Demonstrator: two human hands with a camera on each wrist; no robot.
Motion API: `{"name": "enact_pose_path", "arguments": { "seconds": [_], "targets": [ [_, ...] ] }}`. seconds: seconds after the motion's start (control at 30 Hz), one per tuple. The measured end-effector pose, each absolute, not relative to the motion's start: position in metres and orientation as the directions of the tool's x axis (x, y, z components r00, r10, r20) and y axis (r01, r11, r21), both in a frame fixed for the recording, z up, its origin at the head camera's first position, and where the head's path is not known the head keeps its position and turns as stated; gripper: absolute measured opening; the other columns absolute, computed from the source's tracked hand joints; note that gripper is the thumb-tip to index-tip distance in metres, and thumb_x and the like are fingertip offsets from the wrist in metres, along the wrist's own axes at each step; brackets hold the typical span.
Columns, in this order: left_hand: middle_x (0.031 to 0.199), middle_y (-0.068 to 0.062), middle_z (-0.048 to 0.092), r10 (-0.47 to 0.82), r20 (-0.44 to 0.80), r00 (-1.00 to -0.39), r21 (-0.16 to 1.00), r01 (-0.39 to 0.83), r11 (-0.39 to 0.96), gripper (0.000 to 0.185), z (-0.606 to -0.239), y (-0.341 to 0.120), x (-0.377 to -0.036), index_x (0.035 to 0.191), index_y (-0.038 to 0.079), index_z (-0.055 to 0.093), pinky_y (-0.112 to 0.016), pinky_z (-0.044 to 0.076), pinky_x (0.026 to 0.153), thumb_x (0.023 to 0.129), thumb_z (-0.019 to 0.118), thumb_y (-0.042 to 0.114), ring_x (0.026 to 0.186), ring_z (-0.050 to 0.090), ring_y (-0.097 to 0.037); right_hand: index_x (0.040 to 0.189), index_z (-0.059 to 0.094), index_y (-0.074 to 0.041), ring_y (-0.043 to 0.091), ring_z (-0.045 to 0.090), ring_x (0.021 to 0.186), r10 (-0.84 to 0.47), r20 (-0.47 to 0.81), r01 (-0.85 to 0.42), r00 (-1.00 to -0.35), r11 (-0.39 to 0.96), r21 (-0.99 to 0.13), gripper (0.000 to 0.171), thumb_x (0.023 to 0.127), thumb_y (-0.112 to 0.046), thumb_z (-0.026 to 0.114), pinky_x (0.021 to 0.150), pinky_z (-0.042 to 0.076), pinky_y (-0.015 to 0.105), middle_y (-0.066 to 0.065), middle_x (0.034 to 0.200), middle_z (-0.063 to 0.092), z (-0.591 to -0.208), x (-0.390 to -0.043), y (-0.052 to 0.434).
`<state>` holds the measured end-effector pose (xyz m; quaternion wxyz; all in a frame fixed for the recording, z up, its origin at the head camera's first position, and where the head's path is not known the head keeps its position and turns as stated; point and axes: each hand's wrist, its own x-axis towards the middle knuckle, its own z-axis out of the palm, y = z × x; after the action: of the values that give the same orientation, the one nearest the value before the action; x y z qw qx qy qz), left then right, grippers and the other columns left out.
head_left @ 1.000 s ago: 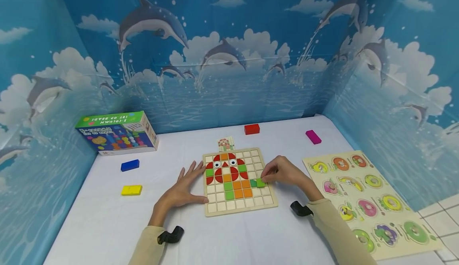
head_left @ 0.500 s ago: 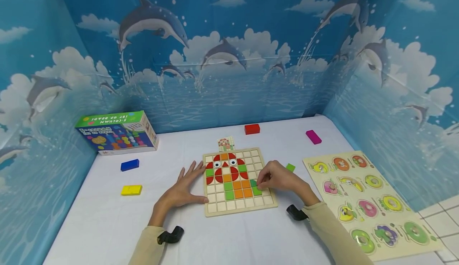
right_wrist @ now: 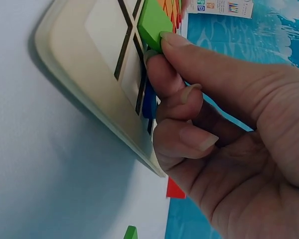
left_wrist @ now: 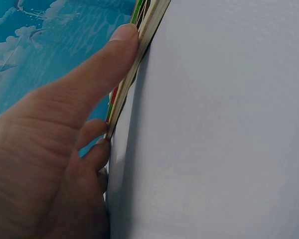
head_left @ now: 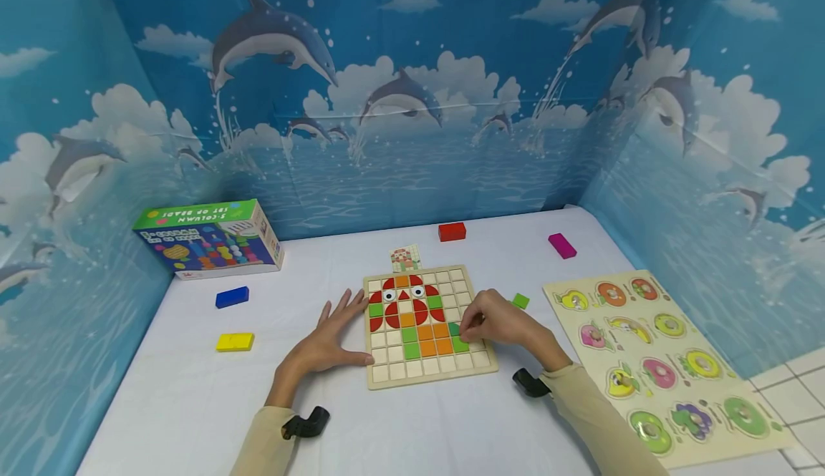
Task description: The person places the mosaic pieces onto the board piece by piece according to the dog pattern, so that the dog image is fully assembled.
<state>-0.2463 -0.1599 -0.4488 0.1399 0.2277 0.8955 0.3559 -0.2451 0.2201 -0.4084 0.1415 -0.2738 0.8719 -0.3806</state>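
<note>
A wooden grid board (head_left: 432,377) lies on the table, with red, orange, green and eye-printed tiles forming a pattern. My left hand (head_left: 325,343) is spread at its left side. In the left wrist view the thumb (left_wrist: 124,37) touches the board's edge. My right hand (head_left: 499,318) is over the board's right side, its thumb and forefinger pinching a green square tile (right_wrist: 154,24). That tile sits beside the orange squares (head_left: 436,338), below a darker green piece (head_left: 454,328). Another green tile (head_left: 520,300) lies on the table behind the right hand.
A small pattern card (head_left: 405,258) lies behind the board. A fruit puzzle board (head_left: 644,347) is at the right. A bead-set box (head_left: 209,240) stands at the back left. Blue (head_left: 232,297), yellow (head_left: 235,342), red (head_left: 452,232) and magenta (head_left: 562,245) blocks are scattered around.
My right hand has shifted down and left, bringing the green tile to the cell beside the orange squares. The loose green tile behind it has come into sight. My left hand stays put.
</note>
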Motion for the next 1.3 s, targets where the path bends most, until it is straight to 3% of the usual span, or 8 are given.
{"name": "enact_pose_path", "arguments": {
  "seconds": [0.47, 0.7, 0.87, 1.03, 1.3],
  "targets": [
    [0.181, 0.000, 0.015, 0.505, -0.103, -0.857, 0.696, 0.300, 0.652, 0.115, -0.453, -0.159, -0.246, 0.172, 0.018, 0.031, -0.057, -0.011, 0.134, 0.080, 0.096, 0.041, 0.168, -0.006, -0.028, 0.087, 0.084, -0.010, 0.010, 0.059, 0.069, -0.571, -0.012, -0.377, -0.821, 0.558, -0.739, 0.006, 0.088, -0.007, 0.089, 0.063, 0.054, 0.020, -0.009, 0.075, 0.071, -0.411, -0.248, 0.233],
    [0.181, 0.002, 0.014, 0.499, -0.109, -0.860, 0.689, 0.297, 0.662, 0.116, -0.452, -0.159, -0.246, 0.172, 0.019, 0.031, -0.055, -0.011, 0.135, 0.079, 0.097, 0.043, 0.168, -0.007, -0.026, 0.094, 0.084, -0.011, 0.013, 0.059, 0.075, -0.440, 0.092, -0.368, -0.893, 0.599, -0.711, 0.003, 0.093, -0.014, 0.086, 0.066, 0.053, 0.022, -0.008, 0.083, 0.074, -0.410, -0.259, 0.266],
    [0.181, 0.000, 0.015, 0.492, -0.097, -0.865, 0.693, 0.296, 0.657, 0.117, -0.452, -0.160, -0.245, 0.172, 0.018, 0.032, -0.057, -0.011, 0.134, 0.078, 0.097, 0.042, 0.168, -0.005, -0.028, 0.099, 0.084, -0.009, 0.015, 0.061, 0.078, -0.345, 0.136, -0.343, -0.929, 0.658, -0.670, 0.011, 0.090, -0.011, 0.089, 0.067, 0.054, 0.022, -0.004, 0.087, 0.074, -0.414, -0.264, 0.288],
    [0.181, -0.003, 0.018, 0.488, -0.080, -0.869, 0.702, 0.299, 0.647, 0.116, -0.452, -0.160, -0.244, 0.171, 0.016, 0.033, -0.060, -0.010, 0.134, 0.078, 0.098, 0.041, 0.168, -0.003, -0.031, 0.103, 0.083, -0.004, 0.020, 0.060, 0.081, -0.328, 0.154, -0.344, -0.932, 0.666, -0.662, 0.022, 0.084, -0.007, 0.093, 0.067, 0.050, 0.023, 0.003, 0.093, 0.075, -0.418, -0.267, 0.300],
    [0.181, 0.004, 0.015, 0.494, -0.105, -0.863, 0.699, 0.289, 0.654, 0.116, -0.450, -0.159, -0.246, 0.172, 0.020, 0.031, -0.054, -0.012, 0.135, 0.079, 0.097, 0.043, 0.168, -0.007, -0.024, 0.107, 0.082, -0.001, 0.021, 0.057, 0.082, -0.311, 0.122, -0.315, -0.942, 0.704, -0.636, 0.028, 0.081, -0.004, 0.094, 0.067, 0.049, 0.023, 0.008, 0.095, 0.074, -0.419, -0.267, 0.308]
  ]
}}
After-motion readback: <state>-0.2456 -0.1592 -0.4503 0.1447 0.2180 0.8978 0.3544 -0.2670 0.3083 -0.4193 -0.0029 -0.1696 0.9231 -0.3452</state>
